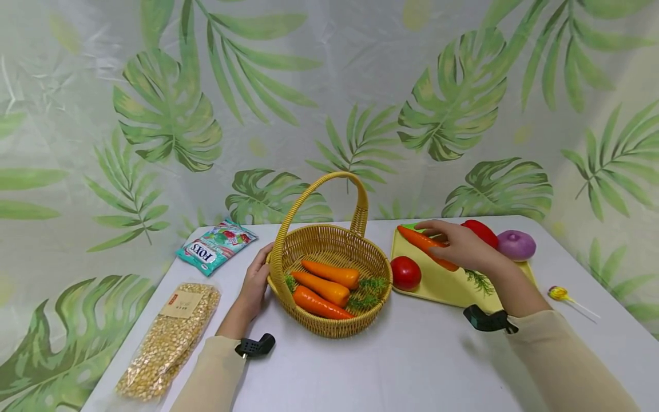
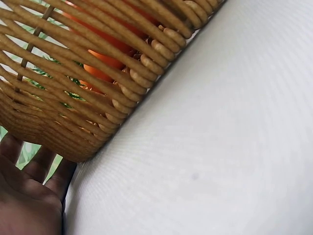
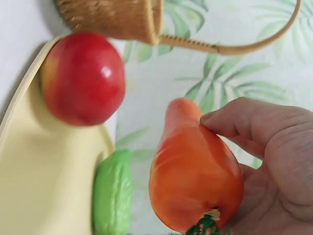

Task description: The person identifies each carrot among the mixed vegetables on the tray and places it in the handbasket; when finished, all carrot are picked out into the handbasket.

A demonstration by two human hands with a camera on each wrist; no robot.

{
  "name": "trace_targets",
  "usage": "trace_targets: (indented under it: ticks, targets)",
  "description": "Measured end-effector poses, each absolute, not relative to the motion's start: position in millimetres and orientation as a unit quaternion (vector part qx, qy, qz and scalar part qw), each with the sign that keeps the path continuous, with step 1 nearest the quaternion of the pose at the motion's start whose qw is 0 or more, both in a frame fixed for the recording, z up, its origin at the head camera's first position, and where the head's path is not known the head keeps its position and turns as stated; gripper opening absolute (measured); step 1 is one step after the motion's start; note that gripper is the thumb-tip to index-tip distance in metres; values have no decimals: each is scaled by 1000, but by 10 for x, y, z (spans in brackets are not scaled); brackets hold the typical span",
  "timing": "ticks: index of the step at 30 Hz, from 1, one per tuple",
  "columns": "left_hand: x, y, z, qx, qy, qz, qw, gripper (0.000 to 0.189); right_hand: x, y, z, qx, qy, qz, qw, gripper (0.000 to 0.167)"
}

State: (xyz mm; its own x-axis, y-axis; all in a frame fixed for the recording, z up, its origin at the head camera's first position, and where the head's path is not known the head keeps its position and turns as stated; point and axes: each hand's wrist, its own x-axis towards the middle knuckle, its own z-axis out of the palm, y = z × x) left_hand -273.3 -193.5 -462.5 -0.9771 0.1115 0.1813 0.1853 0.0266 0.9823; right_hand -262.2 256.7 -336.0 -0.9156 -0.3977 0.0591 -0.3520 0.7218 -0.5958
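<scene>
My right hand [image 1: 458,243] pinches an orange carrot [image 1: 422,243] between thumb and fingers above the yellow tray [image 1: 448,286]. In the right wrist view the carrot [image 3: 193,171] shows its thick end and green top towards the camera. At the left side of the wicker basket [image 1: 329,329], my left hand [image 1: 254,283] rests on the outer wall near the handle's base. The left wrist view shows its fingers [image 2: 39,164] fairly straight, their tips hidden behind the wicker. Three carrots [image 1: 324,286] with leafy green tops lie inside the basket.
A red apple [image 1: 405,273], a green vegetable [image 3: 113,193], a purple onion [image 1: 516,245] and a partly hidden red item [image 1: 481,232] are on the tray. A lollipop [image 1: 558,293] lies at right. At left lie a FOX'S candy bag [image 1: 216,246] and a corn-kernel pack [image 1: 170,337].
</scene>
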Motion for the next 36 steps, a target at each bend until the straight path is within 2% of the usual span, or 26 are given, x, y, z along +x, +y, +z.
trace_targets:
  ticks: [8, 20, 36]
  targets:
    - [-2736, -1938, -4625, -104, -713, -693, 24, 52, -2582, 2309, -3235, -223, 923, -312, 33, 45]
    - [-2748, -1945, -4640, -102, -712, -694, 23, 50, -2616, 1966, -3179, -274, 898, -341, 42, 51]
    - [-2718, -1935, -4610, -100, -713, -694, 22, 50, -2690, 1417, -3073, -334, 870, -355, 79, 53]
